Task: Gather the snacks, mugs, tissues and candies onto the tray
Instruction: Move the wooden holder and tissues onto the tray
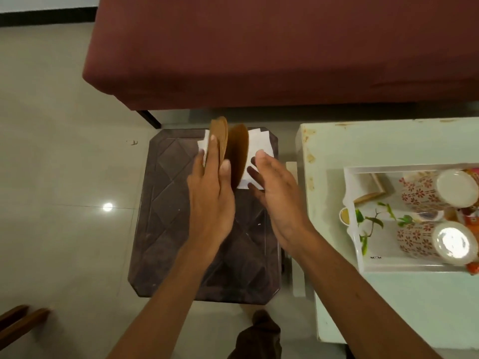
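Observation:
A wooden tissue holder [239,151] with two curved brown panels stands at the far end of a dark brown stool [168,229], with white tissues [259,141] sticking out of its sides. My left hand [210,193] grips the left panel, fingers on its outer face and thumb on the inner side. My right hand [277,198] is spread beside the right panel, just off the tissues. A white tray [363,265] on the pale green table [388,141] at the right holds two floral mugs [420,190] [414,242] lying on their sides, and orange snack packets [471,218] at its right edge.
A maroon sofa [285,47] runs behind the stool. A small round cup [344,216] sits on the table against the tray's left rim. A narrow gap separates stool and table. Pale tiled floor lies to the left, and wooden furniture legs [20,325] show at bottom left.

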A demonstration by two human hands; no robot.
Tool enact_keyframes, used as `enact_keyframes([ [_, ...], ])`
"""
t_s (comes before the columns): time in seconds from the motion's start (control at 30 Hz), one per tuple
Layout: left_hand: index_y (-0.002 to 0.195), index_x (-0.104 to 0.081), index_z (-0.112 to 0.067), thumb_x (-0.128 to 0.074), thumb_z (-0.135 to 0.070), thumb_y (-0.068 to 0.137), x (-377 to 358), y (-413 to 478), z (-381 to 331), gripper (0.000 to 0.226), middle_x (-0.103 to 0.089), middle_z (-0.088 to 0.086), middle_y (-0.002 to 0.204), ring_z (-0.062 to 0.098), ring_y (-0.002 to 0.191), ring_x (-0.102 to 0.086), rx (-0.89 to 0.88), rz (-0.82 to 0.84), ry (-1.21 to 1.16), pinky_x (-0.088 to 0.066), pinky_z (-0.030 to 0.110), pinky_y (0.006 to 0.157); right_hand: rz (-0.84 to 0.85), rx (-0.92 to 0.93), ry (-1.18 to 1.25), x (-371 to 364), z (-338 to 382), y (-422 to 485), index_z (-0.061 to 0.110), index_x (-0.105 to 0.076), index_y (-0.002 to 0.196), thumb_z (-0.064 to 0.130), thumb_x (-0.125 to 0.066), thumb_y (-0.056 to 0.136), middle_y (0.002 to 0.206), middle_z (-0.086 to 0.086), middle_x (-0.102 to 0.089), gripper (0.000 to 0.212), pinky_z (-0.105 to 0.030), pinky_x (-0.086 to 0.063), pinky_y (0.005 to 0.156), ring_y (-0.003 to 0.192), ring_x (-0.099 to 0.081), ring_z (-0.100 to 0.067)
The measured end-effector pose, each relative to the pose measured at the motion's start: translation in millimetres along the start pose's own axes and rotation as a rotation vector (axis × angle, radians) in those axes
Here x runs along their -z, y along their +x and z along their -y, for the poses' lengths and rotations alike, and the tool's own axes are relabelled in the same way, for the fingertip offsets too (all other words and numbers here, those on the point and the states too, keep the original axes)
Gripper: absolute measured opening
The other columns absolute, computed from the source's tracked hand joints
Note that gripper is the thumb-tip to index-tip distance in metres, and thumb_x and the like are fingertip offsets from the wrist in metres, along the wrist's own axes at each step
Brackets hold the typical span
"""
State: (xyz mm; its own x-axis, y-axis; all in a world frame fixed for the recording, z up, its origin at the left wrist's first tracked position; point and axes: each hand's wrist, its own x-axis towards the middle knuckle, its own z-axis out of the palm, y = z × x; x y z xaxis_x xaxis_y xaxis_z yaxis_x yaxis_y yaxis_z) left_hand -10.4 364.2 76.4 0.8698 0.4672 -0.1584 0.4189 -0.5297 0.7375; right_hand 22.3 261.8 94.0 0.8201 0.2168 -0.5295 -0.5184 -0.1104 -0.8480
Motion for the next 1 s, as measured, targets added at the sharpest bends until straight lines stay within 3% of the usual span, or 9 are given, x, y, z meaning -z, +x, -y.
enact_keyframes([
  [0.1, 0.146, -0.024, -0.047, -0.032, -0.042, 0.104, -15, -44, -25, 0.043, -0.046, -0.023, 0.143, -0.003, 0.133, -0.046, -0.025, 0.097, -0.331, -0.042, 0.026, 0.111, 0.047, 0.005, 0.07, 29, 2, -25, 0.047, -0.048, 0.132, 0.076, -0.028, 0.083, 0.133, 0.019, -0.057, 0.061, -0.04, -0.042, 0.107, 0.124, -0.053, -0.005],
  [0.23, 0.152, -0.032, -0.039, -0.037, -0.056, 0.094, -57, -83, -53, 0.06, -0.05, -0.024, 0.141, -0.01, 0.129, -0.047, 0.072, 0.272, -0.535, -0.043, 0.006, 0.098, -0.027, 0.011, 0.001, 90, -10, -57, 0.057, -0.056, 0.119, 0.074, -0.024, 0.087, 0.119, 0.028, -0.063, 0.048, -0.025, -0.044, 0.098, 0.114, -0.056, 0.009],
  [0.37, 0.145, -0.044, -0.039, -0.032, -0.072, 0.085, -109, -105, -87, 0.069, -0.056, -0.013, 0.143, 0.004, 0.131, -0.053, 0.233, 0.457, -0.603, -0.046, 0.021, 0.106, -0.149, -0.066, 0.028, 157, -28, -72, 0.058, -0.056, 0.111, 0.077, -0.027, 0.079, 0.13, 0.018, -0.061, 0.047, -0.033, -0.041, 0.107, 0.122, -0.054, 0.0],
  [0.5, 0.101, -0.064, -0.047, -0.03, -0.067, 0.082, -160, -108, -108, 0.044, -0.069, -0.032, 0.098, -0.012, 0.095, -0.066, 0.463, 0.457, -0.706, -0.047, 0.006, 0.079, -0.216, -0.091, -0.033, 205, -47, -57, 0.045, -0.044, 0.136, 0.076, -0.019, 0.081, 0.138, 0.012, -0.054, 0.068, -0.033, -0.038, 0.109, 0.129, -0.05, -0.006],
  [0.57, 0.108, -0.064, -0.044, -0.028, -0.067, 0.086, -184, -108, -113, 0.048, -0.068, -0.033, 0.102, -0.012, 0.092, -0.065, 0.509, 0.458, -0.732, -0.047, 0.009, 0.083, -0.258, -0.144, -0.077, 223, -58, -45, 0.041, -0.042, 0.14, 0.076, -0.014, 0.083, 0.138, 0.007, -0.055, 0.072, -0.031, -0.039, 0.104, 0.129, -0.05, -0.012],
  [0.67, 0.137, -0.054, -0.032, -0.022, -0.059, 0.099, -210, -105, -116, 0.057, -0.06, -0.012, 0.135, 0.005, 0.119, -0.057, 0.576, 0.485, -0.736, -0.043, 0.029, 0.107, -0.276, -0.229, -0.092, 238, -68, -27, 0.038, -0.049, 0.136, 0.083, -0.009, 0.078, 0.136, 0.003, -0.058, 0.084, -0.036, -0.038, 0.107, 0.128, -0.051, -0.018],
  [0.73, 0.143, -0.05, -0.027, -0.021, -0.058, 0.101, -222, -100, -115, 0.06, -0.054, -0.004, 0.146, 0.015, 0.135, -0.049, 0.618, 0.491, -0.733, -0.035, 0.041, 0.117, -0.305, -0.245, -0.097, 243, -70, -19, 0.039, -0.048, 0.136, 0.081, -0.009, 0.081, 0.139, 0.009, -0.052, 0.079, -0.027, -0.032, 0.102, 0.127, -0.049, -0.014],
  [0.83, 0.144, -0.049, -0.027, -0.022, -0.059, 0.1, -237, -96, -111, 0.061, -0.052, -0.002, 0.15, 0.019, 0.141, -0.044, 0.636, 0.475, -0.719, -0.033, 0.046, 0.119, -0.334, -0.223, -0.087, 246, -74, -11, 0.048, -0.042, 0.131, 0.072, -0.012, 0.09, 0.124, 0.014, -0.048, 0.057, -0.017, -0.026, 0.087, 0.099, -0.044, 0.006],
  [1.0, 0.142, -0.051, -0.029, -0.024, -0.06, 0.1, -254, -96, -103, 0.059, -0.054, -0.003, 0.148, 0.02, 0.139, -0.047, 0.679, 0.451, -0.703, -0.036, 0.045, 0.117, -0.322, -0.241, -0.116, 254, -92, 0, 0.035, -0.041, 0.141, 0.071, -0.011, 0.091, 0.142, 0.004, -0.048, 0.068, -0.018, -0.026, 0.09, 0.102, -0.038, 0.002],
])
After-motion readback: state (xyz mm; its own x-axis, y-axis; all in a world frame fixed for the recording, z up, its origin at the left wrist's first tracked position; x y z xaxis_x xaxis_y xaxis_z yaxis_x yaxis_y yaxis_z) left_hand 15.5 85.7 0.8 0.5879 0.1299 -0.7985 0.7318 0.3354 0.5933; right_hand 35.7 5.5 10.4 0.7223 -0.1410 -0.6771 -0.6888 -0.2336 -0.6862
